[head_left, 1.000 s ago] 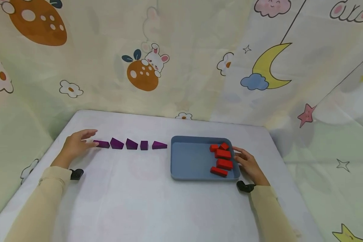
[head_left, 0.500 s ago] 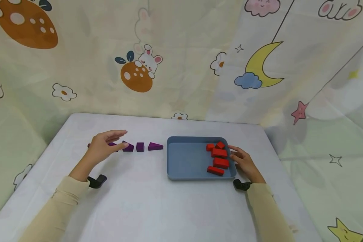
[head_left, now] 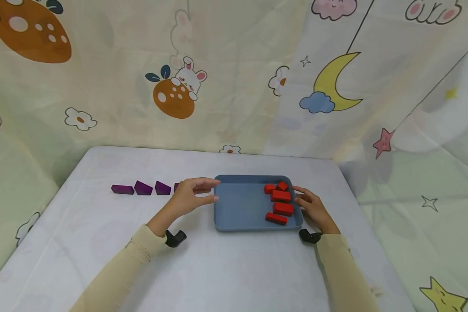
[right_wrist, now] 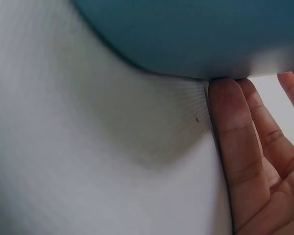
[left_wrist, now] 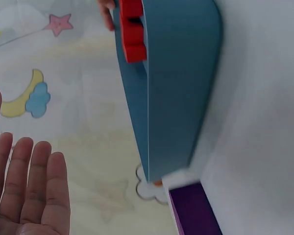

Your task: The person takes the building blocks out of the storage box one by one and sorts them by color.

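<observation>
A blue-grey tray (head_left: 239, 207) lies on the table with several red blocks (head_left: 282, 209) along its right side. My left hand (head_left: 187, 198) hovers at the tray's left edge, thumb and fingers spread apart, holding nothing. In the left wrist view its fingers (left_wrist: 56, 188) look straight, and a purple block (left_wrist: 196, 210) shows below the tray's wall. My right hand (head_left: 315, 209) is at the tray's right side. In the right wrist view its extended fingertips (right_wrist: 227, 95) touch the lower edge of the tray (right_wrist: 186, 39).
Purple blocks stand in a row left of the tray: a long one (head_left: 122, 190) and two slanted ones, the first (head_left: 143, 188) and the second (head_left: 162, 188). My left hand covers the rest of the row. Behind the white table (head_left: 234, 268) hangs a patterned cloth (head_left: 234, 86).
My left hand has moved right, from the far end of the purple row to the tray's left edge. My right hand stays by the tray. The blocks appear unmoved; the head view shifted slightly.
</observation>
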Action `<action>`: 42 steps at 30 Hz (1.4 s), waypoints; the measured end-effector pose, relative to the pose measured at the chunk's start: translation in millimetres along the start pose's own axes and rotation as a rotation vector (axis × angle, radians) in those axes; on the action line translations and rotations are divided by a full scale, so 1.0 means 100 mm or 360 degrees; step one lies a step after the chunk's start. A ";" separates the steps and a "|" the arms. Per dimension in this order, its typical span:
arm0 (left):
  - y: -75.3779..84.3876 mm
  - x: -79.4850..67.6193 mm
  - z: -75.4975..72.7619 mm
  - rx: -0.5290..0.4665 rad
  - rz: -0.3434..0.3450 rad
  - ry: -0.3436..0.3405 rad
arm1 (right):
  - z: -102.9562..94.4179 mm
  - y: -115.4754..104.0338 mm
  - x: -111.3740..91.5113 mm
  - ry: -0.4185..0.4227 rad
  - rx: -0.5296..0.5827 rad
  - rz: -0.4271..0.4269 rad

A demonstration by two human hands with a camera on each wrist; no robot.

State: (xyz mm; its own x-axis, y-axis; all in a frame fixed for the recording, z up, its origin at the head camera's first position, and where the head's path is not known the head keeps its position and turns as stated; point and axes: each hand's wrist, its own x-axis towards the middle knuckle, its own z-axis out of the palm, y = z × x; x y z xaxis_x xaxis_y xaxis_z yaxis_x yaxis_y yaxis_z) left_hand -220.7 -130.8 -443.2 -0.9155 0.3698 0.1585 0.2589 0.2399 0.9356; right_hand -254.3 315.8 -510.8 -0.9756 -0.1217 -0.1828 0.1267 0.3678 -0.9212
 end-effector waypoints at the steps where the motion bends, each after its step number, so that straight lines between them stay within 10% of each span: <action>1: 0.00 0.03 0.06 -0.0023 0.0023 -0.0024 | 0.00 0.00 0.01 -0.0002 0.0007 0.0001; 19: -0.11 0.35 1.06 -0.0318 0.0102 -0.0166 | -0.01 -0.01 0.01 -0.0018 0.0035 0.0018; 29: -0.15 0.48 1.51 -0.0456 -0.0074 -0.0138 | 0.00 -0.04 -0.01 -0.0028 0.0025 0.0050; 42: -0.14 0.63 1.73 0.0035 -0.0366 -0.0165 | -0.01 -0.04 0.01 -0.0015 0.0012 0.0054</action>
State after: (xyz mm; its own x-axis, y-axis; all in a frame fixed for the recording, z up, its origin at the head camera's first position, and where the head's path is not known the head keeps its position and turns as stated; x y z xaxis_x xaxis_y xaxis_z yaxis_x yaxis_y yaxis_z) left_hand -228.8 44.2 -500.4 -0.9148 0.3933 -0.0921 0.0551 0.3474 0.9361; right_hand -256.0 315.1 -507.2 -0.9690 -0.1179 -0.2172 0.1611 0.3652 -0.9169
